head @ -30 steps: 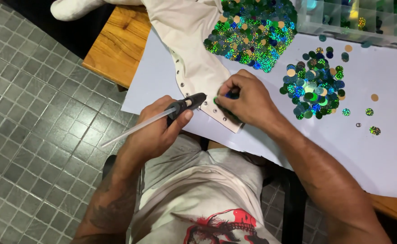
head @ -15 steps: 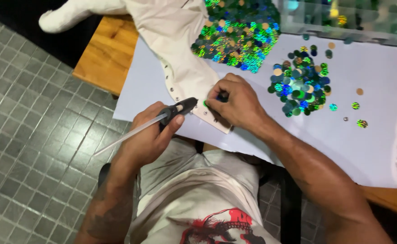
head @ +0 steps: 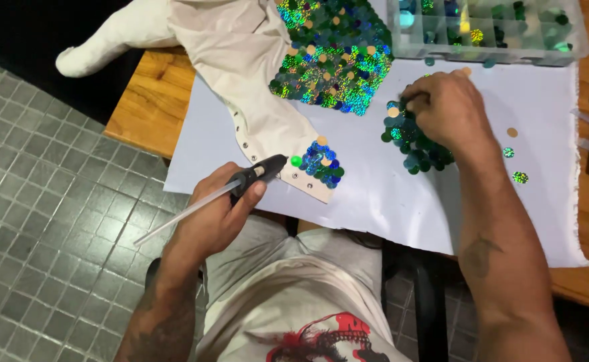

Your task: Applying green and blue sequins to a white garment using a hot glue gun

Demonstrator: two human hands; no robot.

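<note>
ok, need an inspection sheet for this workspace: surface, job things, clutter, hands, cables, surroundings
Surface: wooden table under a white sheet.
Job's things: glue gun, nozzle at the cream garment; small sequin patch on its hem; loose sequin pile.
Clutter: clear compartment box, stray sequins.
Grippers: left hand grips the glue gun; right hand on the pile.
Cables: nothing seen.
Surroundings: grey tiled floor.

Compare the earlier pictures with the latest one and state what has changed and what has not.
The right hand left the garment's edge and moved over to the loose sequin pile. The left hand still grips the glue gun, nozzle at the small sequin patch.
</note>
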